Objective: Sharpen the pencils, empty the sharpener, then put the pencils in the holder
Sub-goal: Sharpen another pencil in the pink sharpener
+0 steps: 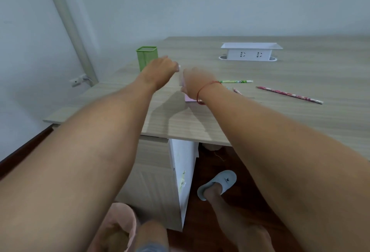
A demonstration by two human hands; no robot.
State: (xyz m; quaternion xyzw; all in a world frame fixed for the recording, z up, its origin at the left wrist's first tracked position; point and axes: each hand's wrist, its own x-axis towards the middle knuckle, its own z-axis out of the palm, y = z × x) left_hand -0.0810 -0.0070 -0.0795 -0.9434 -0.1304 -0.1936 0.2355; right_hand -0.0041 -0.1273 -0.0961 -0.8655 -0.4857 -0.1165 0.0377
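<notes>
Both hands meet at the pale pink plastic sharpener (189, 99) on the wood-grain table (260, 123). The right hand (197, 83) looks clamped round it, probably steadying it. The left hand (160, 69) is too blurred to tell its grip. The patterned pencils (290, 95) lie within reach, and the green mesh holder (147, 56) waits behind.
</notes>
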